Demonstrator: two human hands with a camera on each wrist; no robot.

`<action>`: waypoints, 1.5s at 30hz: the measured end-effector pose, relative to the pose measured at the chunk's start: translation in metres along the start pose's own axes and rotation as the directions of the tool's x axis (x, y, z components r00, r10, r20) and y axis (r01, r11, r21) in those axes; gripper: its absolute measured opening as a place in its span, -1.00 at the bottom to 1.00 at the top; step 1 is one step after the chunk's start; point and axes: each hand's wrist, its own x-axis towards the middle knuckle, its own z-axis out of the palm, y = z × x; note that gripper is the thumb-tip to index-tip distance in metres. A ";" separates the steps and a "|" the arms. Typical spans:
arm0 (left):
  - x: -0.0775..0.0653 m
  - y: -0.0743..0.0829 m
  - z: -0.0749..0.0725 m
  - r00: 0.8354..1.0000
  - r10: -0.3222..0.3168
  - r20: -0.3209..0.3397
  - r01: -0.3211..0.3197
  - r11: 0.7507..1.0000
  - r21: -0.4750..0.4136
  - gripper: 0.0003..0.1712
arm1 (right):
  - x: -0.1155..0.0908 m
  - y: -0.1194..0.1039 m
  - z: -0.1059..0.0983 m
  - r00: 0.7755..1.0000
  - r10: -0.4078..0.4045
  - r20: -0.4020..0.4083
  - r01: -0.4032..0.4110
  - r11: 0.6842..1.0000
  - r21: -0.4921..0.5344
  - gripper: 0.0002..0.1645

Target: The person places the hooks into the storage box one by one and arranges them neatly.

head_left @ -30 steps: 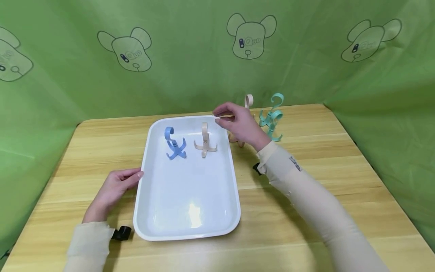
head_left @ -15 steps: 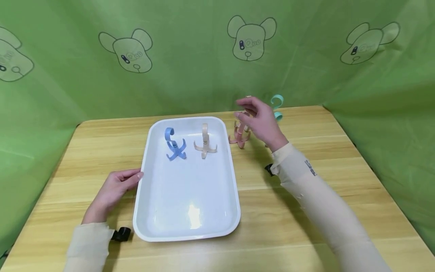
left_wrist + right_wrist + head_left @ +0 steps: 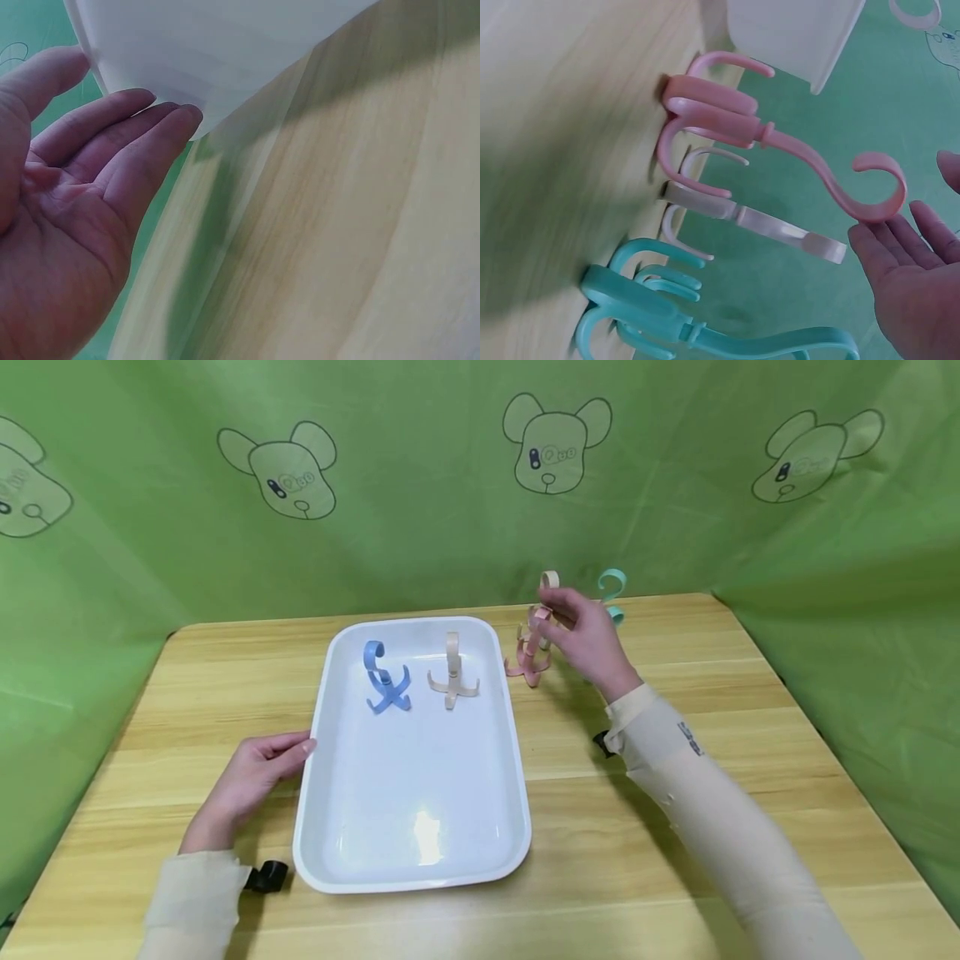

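Green sheeting (image 3: pixel 420 556) (printed with outlined animal heads (image 3: pixel 551 453)) hangs behind and beside a wood-grain table (image 3: pixel 607 868).

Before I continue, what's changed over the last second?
The right hand moved rightward from the far right corner of the white tray to the curled top of the pink four-pronged hook; no grip is evident. Unmoved: left hand at the tray's left rim, with blue hook and beige hook inside.
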 end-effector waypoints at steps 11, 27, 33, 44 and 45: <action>-0.002 -0.001 0.000 1.000 -0.003 -0.001 0.003 1.000 0.007 -0.39 | 0.002 0.011 0.003 1.000 0.030 0.005 -0.030 0.997 -0.072 -0.47; 0.001 -0.002 0.000 1.000 -0.013 -0.004 0.012 1.000 -0.028 -0.37 | 0.004 0.015 0.004 0.998 0.058 0.011 -0.056 0.990 -0.133 -0.51; 0.000 -0.001 0.000 1.000 -0.007 0.003 0.007 0.999 -0.033 -0.40 | 0.003 0.016 0.003 0.998 0.062 0.013 -0.060 0.988 -0.140 -0.49; 0.001 0.000 -0.001 1.000 -0.003 0.002 0.003 1.000 -0.003 -0.43 | 0.003 0.014 -0.001 0.996 0.083 0.024 -0.078 0.985 -0.152 -0.45; 0.001 0.000 -0.001 1.000 -0.004 0.003 0.004 1.000 -0.004 -0.43 | 0.003 0.012 -0.001 0.997 0.079 0.024 -0.074 0.986 -0.152 -0.45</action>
